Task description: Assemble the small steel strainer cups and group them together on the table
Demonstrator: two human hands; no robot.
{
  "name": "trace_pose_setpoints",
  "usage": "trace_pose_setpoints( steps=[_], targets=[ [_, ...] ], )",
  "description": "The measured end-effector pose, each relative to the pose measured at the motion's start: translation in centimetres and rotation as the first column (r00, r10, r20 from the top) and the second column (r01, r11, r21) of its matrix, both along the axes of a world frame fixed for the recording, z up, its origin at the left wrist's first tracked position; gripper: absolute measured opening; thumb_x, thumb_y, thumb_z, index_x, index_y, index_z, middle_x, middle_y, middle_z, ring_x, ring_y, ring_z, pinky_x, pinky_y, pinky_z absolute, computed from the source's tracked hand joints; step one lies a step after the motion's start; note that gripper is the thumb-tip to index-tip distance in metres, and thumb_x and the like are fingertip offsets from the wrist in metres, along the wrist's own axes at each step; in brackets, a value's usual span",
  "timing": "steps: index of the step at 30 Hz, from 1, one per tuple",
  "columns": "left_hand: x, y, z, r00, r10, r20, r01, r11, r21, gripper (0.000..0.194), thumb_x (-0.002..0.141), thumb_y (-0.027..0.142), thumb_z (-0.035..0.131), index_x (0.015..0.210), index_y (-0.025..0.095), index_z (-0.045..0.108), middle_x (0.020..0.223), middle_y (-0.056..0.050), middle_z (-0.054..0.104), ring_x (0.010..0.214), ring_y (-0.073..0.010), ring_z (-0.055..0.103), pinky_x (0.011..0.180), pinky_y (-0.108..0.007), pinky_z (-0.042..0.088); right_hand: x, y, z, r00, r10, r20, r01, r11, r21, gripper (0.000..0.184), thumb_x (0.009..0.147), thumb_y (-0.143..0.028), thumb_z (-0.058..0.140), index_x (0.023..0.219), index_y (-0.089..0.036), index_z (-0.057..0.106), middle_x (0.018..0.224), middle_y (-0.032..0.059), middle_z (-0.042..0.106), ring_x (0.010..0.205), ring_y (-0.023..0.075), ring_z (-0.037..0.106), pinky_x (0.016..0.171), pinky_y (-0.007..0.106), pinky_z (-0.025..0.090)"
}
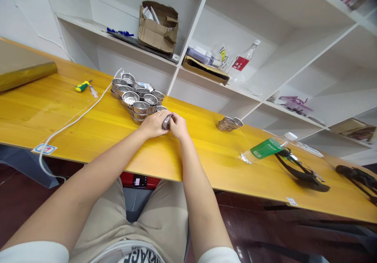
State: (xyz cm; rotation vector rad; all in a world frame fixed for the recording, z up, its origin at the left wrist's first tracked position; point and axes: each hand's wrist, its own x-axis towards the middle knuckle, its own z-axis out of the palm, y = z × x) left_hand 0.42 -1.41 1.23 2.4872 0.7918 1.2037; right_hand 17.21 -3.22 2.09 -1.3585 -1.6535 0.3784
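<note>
**One cup between both hands, the big cluster just off my left**

I have a small metal cup point(166, 122) above the counter point(203, 153), straight ahead of me and nearer its front edge than the shelves. My left hand point(154, 124) is curled round one side; my right hand point(179, 125) closes in from the other, fingers bent and nearly meeting the left's. Both have hold of it. The cup is tipped on its side, but my fingers cover too much for me to tell exactly where its long axis points.

The relation that matters most is to the cluster of perforated cups point(140, 108), beyond my hands and to the left. My left hand is much the nearer one, its back just beside the front stack, so a sideways shift that way looks likely to knock it.

To my right there is more room: a broad stretch of yellow wood runs from my right hand to a smaller group of cups point(229, 124), well apart from me, with the green-labelled bottle point(266, 149) beyond. The counter's front edge passes under my forearms, and the white cable point(85, 115) crosses the left side.
</note>
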Motion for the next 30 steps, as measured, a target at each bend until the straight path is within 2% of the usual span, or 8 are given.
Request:
trace_pose_setpoints(
  steps=[5,9,12,15,20,23,27,30],
  targets=[
    [-0.1,0.1,0.1,0.987,0.155,0.042,-0.155,0.988,-0.011,0.062,0.072,0.027,0.078,0.129,0.022,0.052,0.129,-0.011,0.061,0.123,-0.0307,0.062,0.104,-0.039,0.050,-1.4,-0.8,0.8,0.993,-0.077,-0.095,0.094,0.978,0.187,0.013,0.086,-0.029,0.063,0.094,-0.023,0.070,0.095,0.0041,0.071,0.086,0.0181,0.061,0.082,0.029,0.050],
    [-0.2,0.4,0.0,0.977,0.200,0.078,-0.199,0.980,-0.029,0.061,0.073,0.028,0.078,0.127,0.022,0.051,0.127,-0.010,0.060,0.122,-0.0303,0.061,0.106,-0.039,0.049,-2.0,-0.9,0.9,0.967,0.093,-0.239,-0.062,0.989,0.135,0.012,0.084,-0.032,0.066,0.079,-0.021,0.067,0.076,-0.0006,0.064,0.071,0.0143,0.057,0.067,0.025,0.046],
    [-0.2,0.4,-0.1,0.979,0.184,0.087,-0.183,0.983,-0.020,0.060,0.073,0.027,0.078,0.126,0.022,0.052,0.125,-0.010,0.060,0.122,-0.0303,0.061,0.105,-0.039,0.049,-2.2,-0.9,0.8,0.934,0.186,-0.306,-0.162,0.981,0.105,0.030,0.086,-0.039,0.066,0.063,-0.021,0.059,0.061,-0.0040,0.051,0.060,0.0111,0.047,0.060,0.024,0.040],
    [-0.1,0.5,-0.1,0.983,0.149,0.104,-0.150,0.989,0.003,0.061,0.071,0.025,0.078,0.127,0.020,0.053,0.125,-0.011,0.061,0.122,-0.0311,0.061,0.105,-0.041,0.050,-2.3,-1.0,1.0,0.936,0.159,-0.315,-0.144,0.987,0.072,0.045,0.087,-0.045,0.069,0.054,-0.021,0.049,0.055,-0.0057,0.040,0.055,0.0094,0.037,0.056,0.024,0.034],
    [-0.2,0.5,0.0,0.988,0.102,0.118,-0.104,0.994,0.014,0.071,0.069,0.022,0.081,0.135,0.021,0.052,0.136,-0.012,0.061,0.131,-0.0305,0.058,0.113,-0.040,0.046,-2.1,-0.8,1.1,0.922,0.126,-0.366,-0.129,0.991,0.017,0.054,0.083,-0.054,0.074,0.053,-0.021,0.043,0.055,-0.0058,0.036,0.055,0.0088,0.035,0.052,0.023,0.033],
    [0.0,0.0,0.4,0.981,0.113,0.156,-0.112,0.994,-0.011,0.073,0.069,0.027,0.085,0.134,0.020,0.053,0.136,-0.012,0.063,0.130,-0.0298,0.060,0.115,-0.039,0.044,-1.5,-0.3,1.4,0.825,0.093,-0.557,-0.104,0.994,0.013,0.059,0.085,-0.061,0.070,0.057,-0.023,0.035,0.053,-0.0075,0.030,0.049,0.0079,0.031,0.047,0.022,0.031],
    [0.3,-0.8,1.0,0.952,0.195,0.238,-0.166,0.977,-0.137,0.078,0.065,0.039,0.091,0.130,0.020,0.053,0.128,-0.010,0.067,0.118,-0.0283,0.066,0.106,-0.037,0.049,0.3,0.5,1.8,0.581,-0.028,-0.813,-0.007,0.999,-0.039,0.054,0.093,-0.065,0.059,0.067,-0.025,0.033,0.054,-0.0111,0.020,0.043,0.0076,0.025,0.040,0.019,0.024],
    [0.2,-0.8,1.2,0.928,0.288,0.235,-0.226,0.940,-0.256,0.080,0.061,0.047,0.093,0.126,0.022,0.053,0.117,-0.006,0.070,0.108,-0.0268,0.069,0.097,-0.035,0.052,1.8,0.9,1.6,0.561,-0.185,-0.807,0.095,0.983,-0.159,0.039,0.098,-0.054,0.056,0.076,-0.024,0.044,0.054,-0.0119,0.029,0.042,0.0079,0.034,0.040,0.018,0.026]
  ],
)
